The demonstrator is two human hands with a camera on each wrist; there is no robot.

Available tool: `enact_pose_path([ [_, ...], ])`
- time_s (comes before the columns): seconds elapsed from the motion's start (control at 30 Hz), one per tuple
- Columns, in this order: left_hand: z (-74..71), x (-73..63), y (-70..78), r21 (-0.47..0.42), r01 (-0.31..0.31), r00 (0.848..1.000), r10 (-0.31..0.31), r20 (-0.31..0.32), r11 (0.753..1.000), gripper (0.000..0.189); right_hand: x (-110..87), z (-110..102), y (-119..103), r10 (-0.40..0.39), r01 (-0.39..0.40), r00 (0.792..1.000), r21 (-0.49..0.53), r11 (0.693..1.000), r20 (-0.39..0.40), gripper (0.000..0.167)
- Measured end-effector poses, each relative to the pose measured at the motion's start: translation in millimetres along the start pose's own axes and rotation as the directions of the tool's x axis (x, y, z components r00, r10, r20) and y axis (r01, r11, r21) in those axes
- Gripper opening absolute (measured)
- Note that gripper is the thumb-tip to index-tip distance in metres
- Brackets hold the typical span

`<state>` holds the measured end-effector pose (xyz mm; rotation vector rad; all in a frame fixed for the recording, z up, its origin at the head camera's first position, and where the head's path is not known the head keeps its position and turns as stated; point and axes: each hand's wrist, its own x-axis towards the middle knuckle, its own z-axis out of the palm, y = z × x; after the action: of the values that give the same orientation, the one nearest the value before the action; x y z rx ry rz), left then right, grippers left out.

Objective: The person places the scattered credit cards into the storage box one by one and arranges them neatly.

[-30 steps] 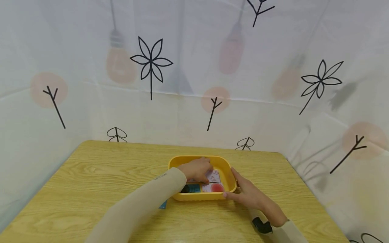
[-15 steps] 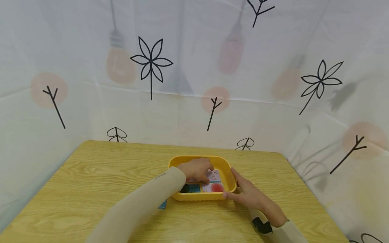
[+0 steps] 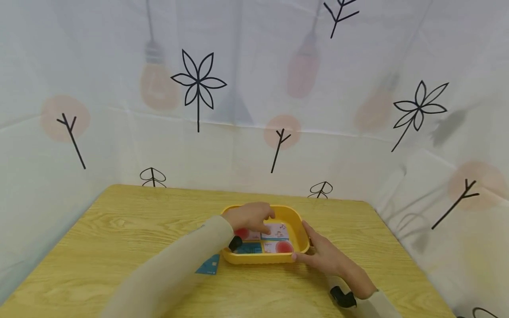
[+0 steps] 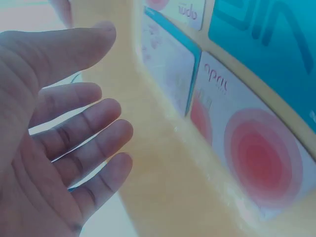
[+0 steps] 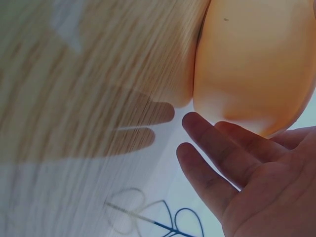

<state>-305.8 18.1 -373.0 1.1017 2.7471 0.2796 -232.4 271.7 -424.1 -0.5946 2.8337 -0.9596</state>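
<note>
A yellow plastic basket (image 3: 292, 217) sits on the table with several cards flat on its floor. They include a teal card (image 3: 250, 248), a white card with a red circle (image 3: 274, 247), a similar red-circle card (image 4: 256, 153) and a pale patterned card (image 3: 277, 230) lying over a teal one. My left hand (image 3: 248, 217) hovers above the basket's left half. In the left wrist view its fingers are loosely extended, apart from the cards, with nothing between them. My right hand (image 3: 328, 251) rests against the basket's right front corner, thumb at the front rim, fingers straight along the outer side wall.
Another teal card (image 3: 209, 266) lies on the wooden table (image 3: 131, 229) just left of the basket's front corner, partly behind the left sleeve. A white printed curtain (image 3: 234, 154) hangs behind the table and on both sides.
My left hand has lifted slightly and shifted left, uncovering more of the cards in the basket. More of the teal card on the table shows. My right hand stays put.
</note>
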Motion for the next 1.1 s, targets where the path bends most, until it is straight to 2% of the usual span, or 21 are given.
enact_pose_path([
  [0.2,-9.4,-22.6,0.2,0.044,-0.022,0.999,0.023,-0.027,0.999,0.051,-1.7,0.6,0.4,0.013,-0.013,1.000,0.008,1.000,-0.008,0.110],
  [0.47,-13.7,-54.7,-5.1,0.007,-0.040,0.995,0.040,-0.088,0.999,0.045,-2.9,0.1,0.5,0.023,-0.023,1.000,0.006,1.000,-0.018,0.110],
  [0.63,-10.5,-70.0,-11.6,-0.056,-0.067,0.989,0.059,-0.137,0.996,0.044,-2.8,0.9,-1.3,0.018,-0.018,1.000,0.019,1.000,-0.005,0.109],
  [0.77,-8.4,-81.1,-12.7,-0.051,-0.095,0.978,0.084,-0.189,0.994,0.043,-2.4,0.8,-2.5,0.016,-0.016,1.000,0.009,1.000,-0.006,0.107],
  [1.1,0.0,-103.9,-16.7,-0.053,-0.108,0.963,0.091,-0.253,0.993,0.037,-0.8,0.1,-3.2,-0.008,0.008,1.000,0.009,1.000,-0.005,0.105],
])
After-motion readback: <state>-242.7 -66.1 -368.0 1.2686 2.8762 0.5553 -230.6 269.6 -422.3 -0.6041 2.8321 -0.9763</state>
